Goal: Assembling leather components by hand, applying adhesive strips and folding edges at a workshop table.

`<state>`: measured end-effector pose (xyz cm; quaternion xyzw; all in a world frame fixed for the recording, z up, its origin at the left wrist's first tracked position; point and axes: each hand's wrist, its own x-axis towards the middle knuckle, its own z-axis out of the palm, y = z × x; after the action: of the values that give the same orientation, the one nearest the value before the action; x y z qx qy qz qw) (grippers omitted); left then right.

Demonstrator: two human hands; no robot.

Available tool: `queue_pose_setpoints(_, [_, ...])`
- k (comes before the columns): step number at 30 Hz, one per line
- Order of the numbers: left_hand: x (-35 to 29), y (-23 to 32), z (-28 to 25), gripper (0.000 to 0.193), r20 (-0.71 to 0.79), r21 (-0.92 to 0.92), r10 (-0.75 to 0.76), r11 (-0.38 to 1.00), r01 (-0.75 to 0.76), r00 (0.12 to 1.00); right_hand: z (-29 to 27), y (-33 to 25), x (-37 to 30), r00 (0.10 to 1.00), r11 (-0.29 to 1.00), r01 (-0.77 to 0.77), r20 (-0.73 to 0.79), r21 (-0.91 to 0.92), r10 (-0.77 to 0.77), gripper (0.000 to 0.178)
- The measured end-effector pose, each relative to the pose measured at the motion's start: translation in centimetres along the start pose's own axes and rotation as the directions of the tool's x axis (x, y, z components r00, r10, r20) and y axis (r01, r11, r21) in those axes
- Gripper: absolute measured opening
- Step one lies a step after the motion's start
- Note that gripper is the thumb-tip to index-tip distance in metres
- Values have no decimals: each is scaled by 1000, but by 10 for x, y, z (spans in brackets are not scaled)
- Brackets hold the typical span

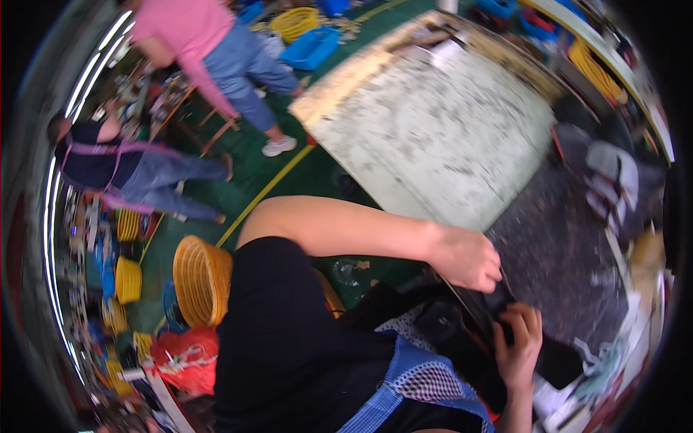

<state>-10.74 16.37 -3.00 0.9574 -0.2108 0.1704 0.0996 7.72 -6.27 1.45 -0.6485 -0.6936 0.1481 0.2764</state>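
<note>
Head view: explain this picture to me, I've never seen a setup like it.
There is no robot here: a person is working with bare hands, wearing a wide fisheye camera on the head. It looks down, so straight edges bend near the rim.

The arm across the middle ends in the left hand; the right hand comes up from the lower edge. Both hold a black piece, too blurred and covered to identify.

Beyond them is a pale board with dark marks. To its right, a grey bundle lies on a dark tabletop. At left stand a yellow basket and a red bag, with two other people further off.
</note>
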Motion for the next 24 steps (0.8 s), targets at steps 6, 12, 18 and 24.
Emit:
queue_pose_setpoints(6, [10, 24, 9, 28, -129, 111, -235, 962, 250, 963, 14, -10, 10, 998, 999, 46, -34, -15, -46, 24])
queue_pose_setpoints(12, [20, -4, 7, 37, -97, -68, -240, 970, 234, 966, 15, 18, 15, 971, 962, -229, -38, 146, 237, 16])
queue_pose_setpoints(18, [21, -20, 10, 17, -51, -115, -115, 987, 109, 992, 14, 8, 4, 990, 977, -132, -29, 165, 139, 22])
queue_pose_setpoints(24, [1, -17, -11, 8, -6, 45, 55, 997, -55, 998, 14, -11, 13, 983, 953, 135, 158, -271, -94, 47])
